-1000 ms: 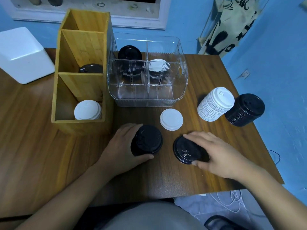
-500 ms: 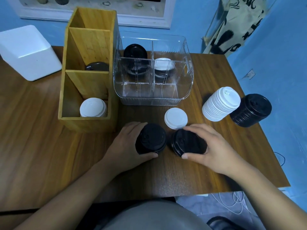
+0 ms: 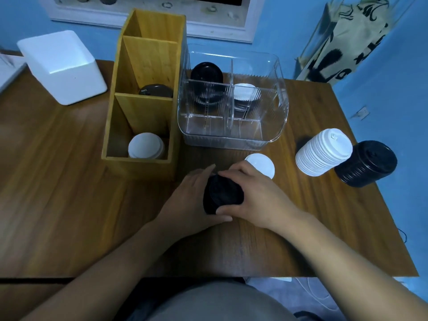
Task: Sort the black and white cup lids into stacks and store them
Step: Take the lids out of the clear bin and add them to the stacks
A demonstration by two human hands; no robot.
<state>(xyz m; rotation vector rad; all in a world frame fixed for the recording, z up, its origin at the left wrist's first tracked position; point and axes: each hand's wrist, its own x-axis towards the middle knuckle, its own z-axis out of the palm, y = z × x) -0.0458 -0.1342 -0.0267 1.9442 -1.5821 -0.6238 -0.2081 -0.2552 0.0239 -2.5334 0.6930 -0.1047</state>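
Blue walls [image 3: 398, 84] surround a wooden worktop [image 3: 69, 181]. Near its centre sits a short black lid stack [image 3: 222, 193]. The left hand [image 3: 187, 200] curls its fingers [image 3: 205, 172] round it from nine o'clock, and the right hand [image 3: 257, 195] grips its top from three. Light, thin plastic, probably slippery; hold by the rims, gently.

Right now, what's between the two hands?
A black lid stack sits between the left hand and the right hand. Both hold it. The head view shows this.
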